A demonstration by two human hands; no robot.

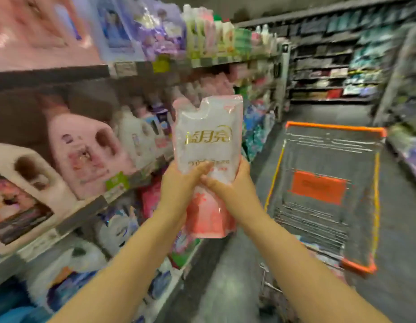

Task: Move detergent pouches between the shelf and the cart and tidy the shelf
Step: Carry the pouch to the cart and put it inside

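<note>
A white and pink detergent pouch (208, 145) with gold lettering stands upright in the air in front of the shelf (90, 208). My left hand (179, 185) grips its left side near the middle, thumb across the front. My right hand (232, 185) grips its right side, thumb also on the front. The pouch's pink bottom hangs below both hands. The wire cart (323, 199) with orange trim stands in the aisle to the right of my hands; pouches show dimly at its near end.
Pink and white detergent jugs (83, 148) fill the middle shelf at left. More pouches and bottles sit on the upper shelf (155, 29) and the lower one. The grey aisle floor (323, 115) runs ahead to further shelving at the back.
</note>
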